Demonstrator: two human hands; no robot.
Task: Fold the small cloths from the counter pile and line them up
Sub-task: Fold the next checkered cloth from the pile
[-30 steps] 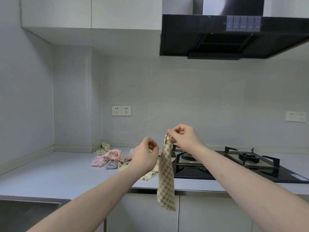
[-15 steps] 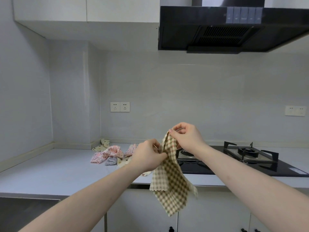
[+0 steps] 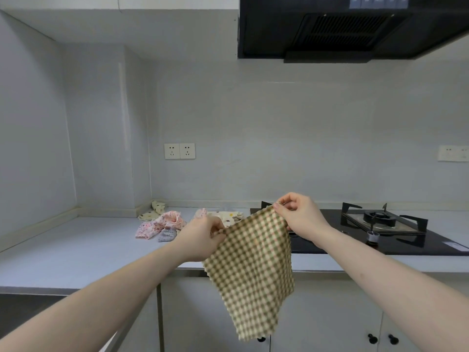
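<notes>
Since the earlier frame the checked cloth point(image 3: 251, 270) is spread open at frame centre, its top corners pinched by the left hand point(image 3: 203, 237) and right hand point(image 3: 299, 217); light and limp, it is best held by corners.

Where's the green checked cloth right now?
In the head view the green checked cloth hangs in the air at centre, in front of the counter edge, pinched at its top corners by the left hand and right hand.
</notes>
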